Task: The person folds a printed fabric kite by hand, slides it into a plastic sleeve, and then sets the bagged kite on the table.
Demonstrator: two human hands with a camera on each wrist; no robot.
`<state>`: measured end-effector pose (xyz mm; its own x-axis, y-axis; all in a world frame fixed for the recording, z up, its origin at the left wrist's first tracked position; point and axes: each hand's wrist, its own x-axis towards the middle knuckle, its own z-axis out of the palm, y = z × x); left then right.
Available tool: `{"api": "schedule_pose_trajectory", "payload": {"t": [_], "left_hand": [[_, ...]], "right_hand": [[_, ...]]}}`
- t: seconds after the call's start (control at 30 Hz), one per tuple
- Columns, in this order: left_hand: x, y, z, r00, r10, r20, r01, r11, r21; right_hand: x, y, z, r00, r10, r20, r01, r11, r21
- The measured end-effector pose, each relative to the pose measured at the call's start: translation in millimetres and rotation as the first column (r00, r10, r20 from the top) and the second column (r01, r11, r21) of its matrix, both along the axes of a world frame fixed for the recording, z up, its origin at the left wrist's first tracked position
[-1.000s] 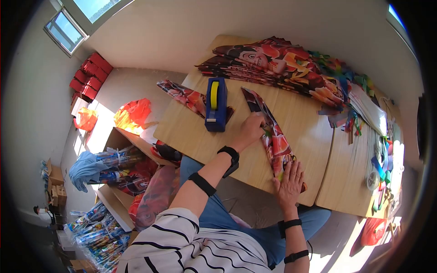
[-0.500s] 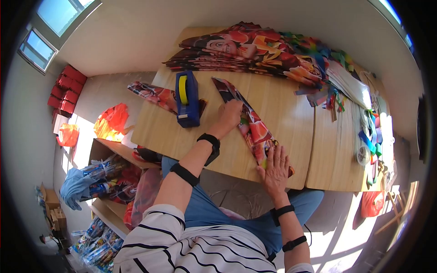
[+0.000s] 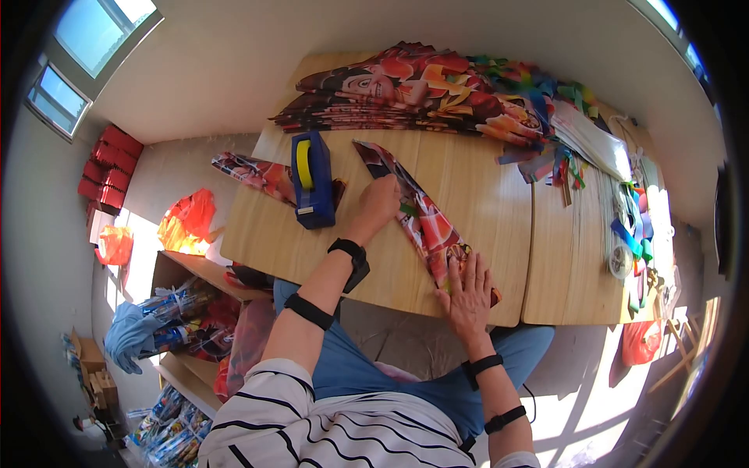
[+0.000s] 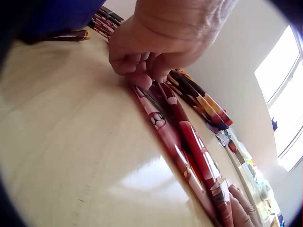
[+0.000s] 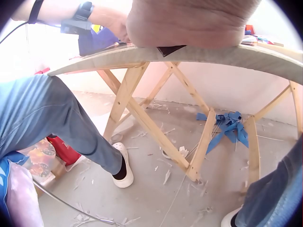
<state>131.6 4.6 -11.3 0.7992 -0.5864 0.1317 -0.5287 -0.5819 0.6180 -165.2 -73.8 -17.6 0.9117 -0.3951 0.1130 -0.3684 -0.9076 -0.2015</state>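
Note:
A long folded strip of printed red-and-black sheet (image 3: pixel 425 222) lies slantwise on the wooden table (image 3: pixel 367 265). My left hand (image 3: pixel 378 209) is on its upper part, fingers curled; in the left wrist view the fingertips of that hand (image 4: pixel 156 42) pinch the folded sheet (image 4: pixel 189 156). Flat on the strip's near end rests my right hand (image 3: pixel 469 300), fingers spread. In the right wrist view, the heel of the right hand (image 5: pixel 189 23) covers most of the sheet, and one dark corner (image 5: pixel 169 50) pokes past the table edge.
A blue tape dispenser (image 3: pixel 316 191) stands left of my left hand, over another folded strip (image 3: pixel 253 173). Stacked printed sheets (image 3: pixel 437 93) lie along the back, with coloured ribbons (image 3: pixel 636 234) at the right. An open box (image 3: pixel 195 269) stands below the table's left side.
The head view has shifted, so the table and its contents appear further left. Both hands stay on the strip, the left one slightly nearer its upper end.

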Motion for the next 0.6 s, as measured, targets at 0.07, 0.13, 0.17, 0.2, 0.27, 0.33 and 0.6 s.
{"api": "schedule_pose_trajectory", "payload": {"t": [0.07, 0.13, 0.17, 0.2, 0.27, 0.33, 0.6], "left_hand": [[3, -5, -6, 0.975, 0.110, -0.194, -0.140, 0.978, -0.151], [-3, -14, 13, 0.885, 0.120, -0.451, -0.252, 0.936, -0.246], [-6, -18, 24, 0.816, 0.106, -0.568, -0.313, 0.907, -0.280], [-6, -22, 23, 0.823, 0.113, -0.556, -0.314, 0.907, -0.282], [-7, -28, 22, 0.836, 0.126, -0.535, -0.318, 0.905, -0.283], [-5, -33, 14, 0.823, 0.148, -0.548, -0.357, 0.886, -0.297], [14, -37, 8, 0.754, 0.146, -0.641, -0.416, 0.860, -0.294]], "right_hand": [[0, 0, 0, 1.000, 0.000, -0.007, 0.000, 1.000, -0.004], [0, 0, 1, 1.000, -0.003, -0.005, 0.003, 1.000, 0.012], [0, 1, 1, 1.000, -0.004, -0.004, 0.004, 1.000, 0.021], [0, 1, 2, 1.000, -0.005, -0.004, 0.005, 1.000, 0.024], [0, 1, 4, 1.000, -0.006, -0.006, 0.006, 1.000, 0.031], [0, 1, 4, 1.000, -0.003, -0.003, 0.003, 1.000, 0.026], [-1, 0, 3, 1.000, 0.012, 0.016, -0.012, 1.000, 0.024]]}}
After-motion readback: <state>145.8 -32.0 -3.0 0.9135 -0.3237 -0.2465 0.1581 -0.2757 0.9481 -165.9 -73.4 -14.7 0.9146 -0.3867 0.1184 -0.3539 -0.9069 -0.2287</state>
